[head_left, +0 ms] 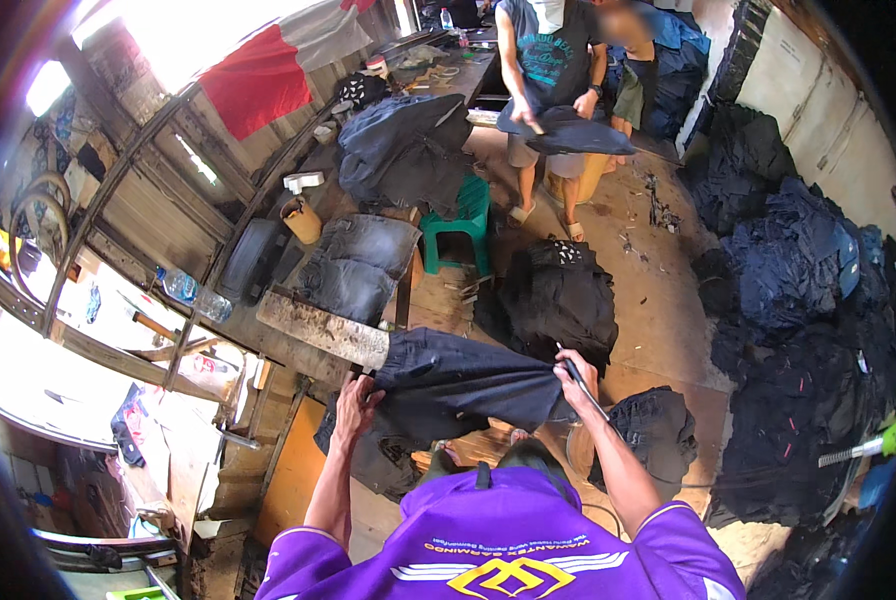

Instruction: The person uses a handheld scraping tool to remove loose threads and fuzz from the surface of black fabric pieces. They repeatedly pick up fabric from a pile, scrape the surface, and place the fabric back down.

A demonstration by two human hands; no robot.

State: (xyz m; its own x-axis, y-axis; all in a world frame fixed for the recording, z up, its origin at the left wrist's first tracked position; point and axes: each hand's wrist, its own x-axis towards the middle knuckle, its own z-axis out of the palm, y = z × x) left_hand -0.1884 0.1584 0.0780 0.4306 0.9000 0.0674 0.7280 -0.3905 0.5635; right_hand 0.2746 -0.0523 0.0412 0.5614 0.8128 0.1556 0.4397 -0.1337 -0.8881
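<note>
A pair of dark trousers [463, 375] stretches across in front of me, with its waistband end on the left over a worn wooden board [320, 326]. My left hand [354, 406] is closed at the waistband's lower corner and seems to grip the cloth there. At the other end, my right hand [576, 384] is wrapped round a slim, dark pen-like tool [592, 399] that slants up-left over the cloth's edge. Its exact kind I cannot make out. That hand also lies against the trouser leg, and whether it pinches the cloth is hidden.
Dark garments lie stacked ahead [560, 305], beside my right forearm [651, 438] and heaped along the right [788, 250]. Faded jeans [353, 268] cover the bench near a green stool [458, 230]. Farther off, a person [548, 80] holds a dark garment and a wooden-handled tool.
</note>
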